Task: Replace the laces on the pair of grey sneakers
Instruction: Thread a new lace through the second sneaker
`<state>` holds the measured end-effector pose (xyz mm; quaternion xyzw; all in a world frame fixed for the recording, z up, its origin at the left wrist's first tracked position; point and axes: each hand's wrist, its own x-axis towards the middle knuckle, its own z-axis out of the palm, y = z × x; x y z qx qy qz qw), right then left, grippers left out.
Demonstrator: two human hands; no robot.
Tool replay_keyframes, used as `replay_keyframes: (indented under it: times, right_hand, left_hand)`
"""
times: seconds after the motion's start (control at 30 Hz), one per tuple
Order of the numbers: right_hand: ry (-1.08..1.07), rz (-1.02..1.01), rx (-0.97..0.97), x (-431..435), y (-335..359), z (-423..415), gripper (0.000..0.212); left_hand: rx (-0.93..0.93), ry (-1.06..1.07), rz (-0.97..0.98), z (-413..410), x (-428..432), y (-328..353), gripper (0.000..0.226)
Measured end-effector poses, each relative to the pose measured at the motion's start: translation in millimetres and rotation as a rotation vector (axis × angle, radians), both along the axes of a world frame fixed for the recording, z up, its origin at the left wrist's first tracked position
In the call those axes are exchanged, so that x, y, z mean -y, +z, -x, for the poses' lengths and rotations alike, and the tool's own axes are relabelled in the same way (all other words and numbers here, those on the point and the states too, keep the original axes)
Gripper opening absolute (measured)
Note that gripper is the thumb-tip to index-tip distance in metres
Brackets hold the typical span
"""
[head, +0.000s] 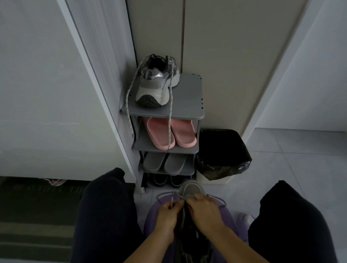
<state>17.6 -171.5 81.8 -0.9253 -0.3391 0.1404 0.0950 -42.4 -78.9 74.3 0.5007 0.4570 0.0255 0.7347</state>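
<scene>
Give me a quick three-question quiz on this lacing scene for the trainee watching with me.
1. True or false: the hanging lace of the top-shelf sneaker drops past the pink slippers.
2. What stands on the floor right of the shoe rack? A) a bin lined with a black bag B) an umbrella C) a cardboard box
3. Fill in: the left hand and right hand both pinch the ___ of the lap sneaker.

Key: 1 true; 2 A; 3 lace, the grey loop showing just above the hands.
</scene>
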Motion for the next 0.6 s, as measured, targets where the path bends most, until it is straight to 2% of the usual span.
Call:
replay_keyframes:
  times: [0.03,0.07,0.13,0.23,0.4,0.43,0.5,0.57,0.6]
  right_hand:
    - [-0.026,-0.028,0.019,1,-6,-1,0.004]
    - [-0.022,-0.030,0.058,3,-5,0,0.007]
    - [-0.046,-0.020,0.020,5,0,0,0.023]
    - [-0.201,-0.026,-0.094,14,-3,-5,0.055]
    - [-0.483,-0.191,-0.272,27,-5,-11,0.069]
    - [-0.530,-0.225,-0.315,28,-7,-11,0.071]
    - [-0.608,-0.305,-0.377,29,-10,-8,0.075]
    - [-0.643,-0.386,-0.423,27,-15,-5,0.080]
    - [-0.651,-0.412,-0.440,25,-16,-4,0.083]
  left_hand:
    - [0.003,-0.005,0.012,-2,0,1,0.010]
    - [-0.001,-0.015,0.010,-5,0,1,0.010]
    - [-0.004,-0.007,-0.006,-11,-1,3,0.011]
    - [0.038,0.102,-0.063,-20,-24,10,0.023]
    - [0.105,0.407,-0.163,-22,-121,62,0.031]
    - [0.090,0.447,-0.230,-20,-140,76,0.031]
    - [0.068,0.486,-0.390,-17,-168,95,0.027]
    - [0.211,0.559,-0.350,-16,-171,102,0.024]
    - [0.199,0.470,-0.358,-18,-161,99,0.024]
